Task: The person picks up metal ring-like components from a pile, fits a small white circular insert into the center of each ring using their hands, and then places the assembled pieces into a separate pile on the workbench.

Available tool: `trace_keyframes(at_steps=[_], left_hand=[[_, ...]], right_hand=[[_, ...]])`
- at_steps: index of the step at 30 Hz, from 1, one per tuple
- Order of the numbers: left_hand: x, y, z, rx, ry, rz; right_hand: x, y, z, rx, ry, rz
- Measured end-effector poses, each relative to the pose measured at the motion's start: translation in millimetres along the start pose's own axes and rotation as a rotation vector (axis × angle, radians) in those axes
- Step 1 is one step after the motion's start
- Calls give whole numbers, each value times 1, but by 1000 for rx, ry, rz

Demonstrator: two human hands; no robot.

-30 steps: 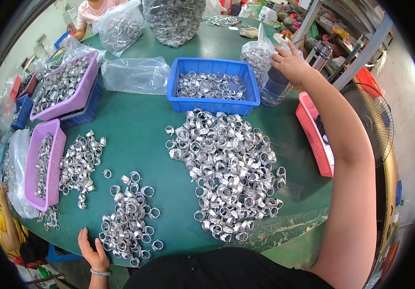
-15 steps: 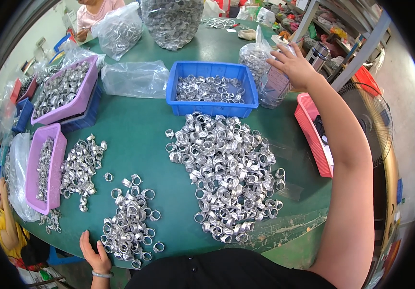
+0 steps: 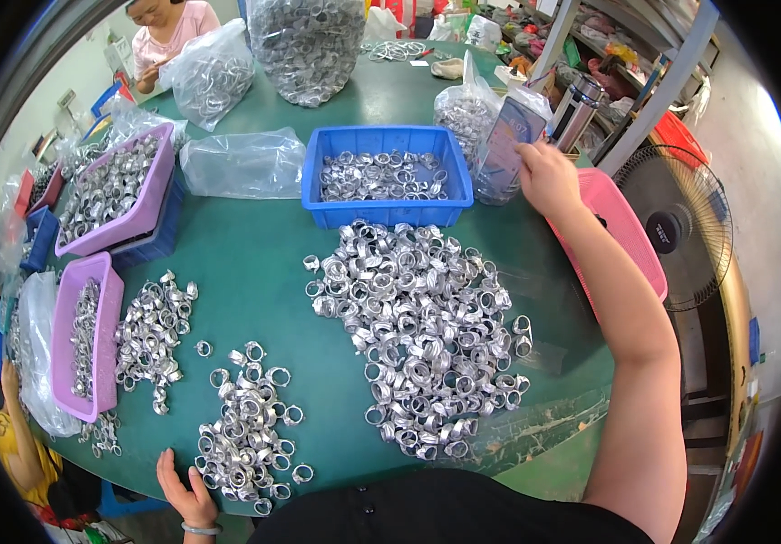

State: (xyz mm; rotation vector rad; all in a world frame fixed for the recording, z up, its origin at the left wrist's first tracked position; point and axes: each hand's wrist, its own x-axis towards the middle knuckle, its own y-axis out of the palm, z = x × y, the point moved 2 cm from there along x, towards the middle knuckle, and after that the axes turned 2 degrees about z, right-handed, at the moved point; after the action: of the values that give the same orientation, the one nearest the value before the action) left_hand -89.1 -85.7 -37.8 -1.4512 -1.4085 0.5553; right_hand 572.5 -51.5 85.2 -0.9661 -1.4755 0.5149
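My right hand (image 3: 553, 184) reaches to the far right, its fingers drawn in and a fingertip against the face of a propped-up flat panel (image 3: 510, 131) that looks like a phone with a lit pinkish screen. The panel leans by a clear bag of metal rings (image 3: 465, 113). My left hand (image 3: 186, 494) lies at the table's near edge, fingers apart and holding nothing. Beside it is a small heap of silvery metal rings (image 3: 247, 435). A larger heap of the same rings (image 3: 417, 335) covers the table's middle, in front of a blue bin (image 3: 386, 213) partly filled with rings.
Purple baskets of rings (image 3: 111, 335) stand at the left, next to another ring heap (image 3: 153, 326). Large bags of rings (image 3: 307, 50) and a flat clear bag (image 3: 241, 163) lie farther back. A pink basket (image 3: 649, 258) and a fan (image 3: 680, 227) are at right. A co-worker (image 3: 168, 41) sits across.
My right hand has come down and nearer, its spread fingers now drawn in, with a fingertip at the panel. My left hand stays at the table edge. The whole view has shifted slightly.
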Motion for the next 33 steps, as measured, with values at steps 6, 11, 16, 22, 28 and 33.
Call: trace_keyframes(at_steps=[6, 11, 16, 22, 28, 33], left_hand=[[0, 0, -2, 9, -9, 0], [-1, 0, -4, 13, -9, -3], [-1, 2, 1, 27, 9, -3], [-2, 3, 6, 45, 15, -18], [5, -2, -2, 103, 83, 4], [3, -3, -2, 148, 118, -1]], right_hand=[[-12, 20, 2, 430, 412, 17], [-24, 30, 21, 440, 388, 78], [-28, 47, 26, 379, 455, 169], [-27, 55, 28, 372, 490, 184], [-27, 59, 28, 379, 506, 148], [-29, 61, 28, 438, 489, 81]])
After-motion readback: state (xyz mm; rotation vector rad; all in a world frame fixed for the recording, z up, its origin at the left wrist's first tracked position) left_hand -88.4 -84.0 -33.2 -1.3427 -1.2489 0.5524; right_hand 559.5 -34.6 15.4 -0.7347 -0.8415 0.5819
